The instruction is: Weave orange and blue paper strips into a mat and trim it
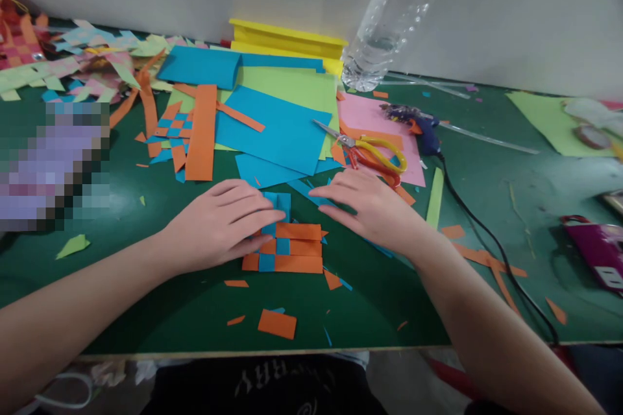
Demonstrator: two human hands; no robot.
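On the green table in front of me is a small paper weave of orange strips crossed by blue ones. My left hand rests on its left part with the fingers stretched out, hiding some of the strips. Blue strip ends stick out beyond the fingertips. To the right of the weave, my right hand hovers low over loose blue paper strips, its fingers extended and apart. No held thing shows in it. Just behind that hand lie scissors with yellow and red handles.
Blue paper sheets and an orange strip lie behind my hands. A glue gun on pink paper trails a black cord. Farther back stands a water bottle. Woven scraps and a blurred-out phone-like object are left.
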